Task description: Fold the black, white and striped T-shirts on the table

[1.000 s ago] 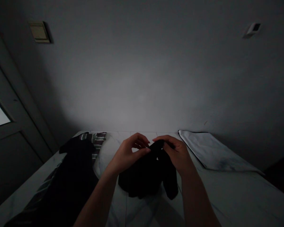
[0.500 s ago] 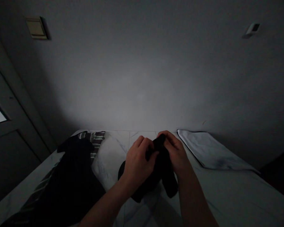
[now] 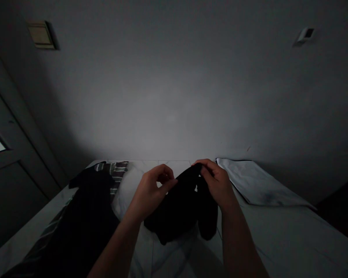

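Note:
I hold a small black garment point(image 3: 179, 210) up over a white bed point(image 3: 278, 239) in a dim room. My left hand point(image 3: 150, 191) pinches its upper edge on the left. My right hand point(image 3: 216, 181) pinches the same edge on the right. The cloth hangs down between the two hands, with a narrow part dangling under my right hand. What kind of garment it is cannot be made out in the dark.
A pile of dark clothes point(image 3: 84, 216) with a striped piece point(image 3: 116, 170) lies on the bed to the left. A white pillow point(image 3: 255, 181) lies at the right by the grey wall point(image 3: 174, 96). A door point(image 3: 5, 154) stands at the far left.
My hands were close together on the cloth half a second ago. My left hand has now moved left, spreading the top edge of the black garment between the hands.

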Demonstrator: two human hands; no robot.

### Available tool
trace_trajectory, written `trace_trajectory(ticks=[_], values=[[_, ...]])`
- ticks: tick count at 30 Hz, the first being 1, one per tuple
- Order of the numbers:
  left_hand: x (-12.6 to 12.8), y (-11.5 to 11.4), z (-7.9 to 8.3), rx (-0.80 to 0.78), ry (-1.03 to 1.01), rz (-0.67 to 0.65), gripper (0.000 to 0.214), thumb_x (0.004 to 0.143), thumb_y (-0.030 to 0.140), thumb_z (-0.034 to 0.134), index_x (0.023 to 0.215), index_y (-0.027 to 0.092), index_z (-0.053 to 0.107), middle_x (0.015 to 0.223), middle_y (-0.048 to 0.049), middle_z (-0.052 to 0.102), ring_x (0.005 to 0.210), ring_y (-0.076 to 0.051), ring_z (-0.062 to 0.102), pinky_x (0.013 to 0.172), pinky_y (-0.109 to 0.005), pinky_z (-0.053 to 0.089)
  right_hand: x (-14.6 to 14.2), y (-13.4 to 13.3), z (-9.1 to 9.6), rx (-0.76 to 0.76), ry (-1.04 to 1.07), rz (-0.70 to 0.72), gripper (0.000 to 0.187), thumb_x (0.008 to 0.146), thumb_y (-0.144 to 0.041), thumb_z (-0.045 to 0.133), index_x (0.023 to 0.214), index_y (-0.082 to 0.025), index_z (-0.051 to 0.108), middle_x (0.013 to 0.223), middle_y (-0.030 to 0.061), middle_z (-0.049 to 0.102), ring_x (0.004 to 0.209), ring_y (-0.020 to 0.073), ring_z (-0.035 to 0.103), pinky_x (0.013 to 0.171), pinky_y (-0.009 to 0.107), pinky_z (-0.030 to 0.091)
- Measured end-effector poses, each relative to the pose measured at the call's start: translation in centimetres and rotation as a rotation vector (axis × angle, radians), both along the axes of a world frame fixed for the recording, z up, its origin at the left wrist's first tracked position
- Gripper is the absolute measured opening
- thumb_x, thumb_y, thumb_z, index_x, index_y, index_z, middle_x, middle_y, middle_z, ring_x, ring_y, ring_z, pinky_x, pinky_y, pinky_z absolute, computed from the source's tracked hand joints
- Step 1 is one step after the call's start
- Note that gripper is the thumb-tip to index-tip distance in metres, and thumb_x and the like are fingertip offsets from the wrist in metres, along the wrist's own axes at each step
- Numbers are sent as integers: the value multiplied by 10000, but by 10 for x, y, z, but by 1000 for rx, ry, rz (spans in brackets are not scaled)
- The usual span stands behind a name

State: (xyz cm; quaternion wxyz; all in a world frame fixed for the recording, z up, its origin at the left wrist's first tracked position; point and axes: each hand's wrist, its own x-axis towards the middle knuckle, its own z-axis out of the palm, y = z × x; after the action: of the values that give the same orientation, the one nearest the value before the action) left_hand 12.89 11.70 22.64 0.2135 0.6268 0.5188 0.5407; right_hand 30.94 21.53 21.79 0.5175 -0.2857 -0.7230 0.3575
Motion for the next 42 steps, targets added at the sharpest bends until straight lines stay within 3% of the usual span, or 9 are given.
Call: trace_trajectory(ticks=[8,11,14,18,22,28,33,37,42], values=[[-9,19,-11,46,-148,63,14,883,229,500,894,220,497,792,23,541,729,-119,518,690,-239,420,-1,-1,-6,40,-158,87,219,879,-318,515,944,-230,705,866,7,697,810,180,627,745,288,465],[-6,21,-12,26,-187,12,156,910,339,511,1026,236,525,777,32,531,693,-121,509,654,-234,420,-2,0,-9,26,-175,116,230,878,-325,510,951,-229,705,861,3,694,807,178,625,744,287,463],[-11,26,-14,-34,-17,-55,271,859,380,591,1088,237,614,794,15,604,740,-147,563,686,-254,447,-3,7,-12,18,-195,145,241,872,-322,499,950,-225,705,871,4,700,822,179,630,756,290,465],[-28,51,-11,-68,239,-42,147,794,329,611,835,211,688,815,-11,702,812,-186,628,796,-299,477,-7,33,-7,75,-294,209,245,874,-360,513,911,-220,711,835,9,699,786,175,621,742,294,461],[-65,72,25,53,369,118,184,793,325,565,859,216,698,857,-19,732,852,-204,651,829,-322,485,10,79,23,134,-399,173,336,860,-521,574,870,-210,700,804,32,695,736,179,603,700,303,464],[-140,72,117,162,308,452,246,732,381,639,876,194,710,836,-40,724,801,-206,636,746,-311,485,67,132,95,136,-460,70,395,761,-600,681,812,-208,693,865,76,717,830,218,645,814,368,497],[-142,59,174,270,278,476,304,726,389,670,931,168,714,856,-36,712,790,-190,606,735,-317,470,88,132,154,235,-396,28,436,645,-567,794,888,-214,717,946,69,724,905,235,649,890,403,501],[-127,44,189,381,365,537,269,769,362,661,941,160,710,813,-25,687,772,-173,578,742,-312,455,98,125,174,234,-385,19,418,621,-485,833,924,-214,736,892,53,725,844,225,652,825,392,529],[-130,32,182,388,399,632,178,776,300,657,908,188,695,784,-10,660,756,-155,574,709,-274,454,108,127,163,210,-388,-43,291,640,-409,827,808,-195,726,784,44,709,751,203,635,735,368,524]])
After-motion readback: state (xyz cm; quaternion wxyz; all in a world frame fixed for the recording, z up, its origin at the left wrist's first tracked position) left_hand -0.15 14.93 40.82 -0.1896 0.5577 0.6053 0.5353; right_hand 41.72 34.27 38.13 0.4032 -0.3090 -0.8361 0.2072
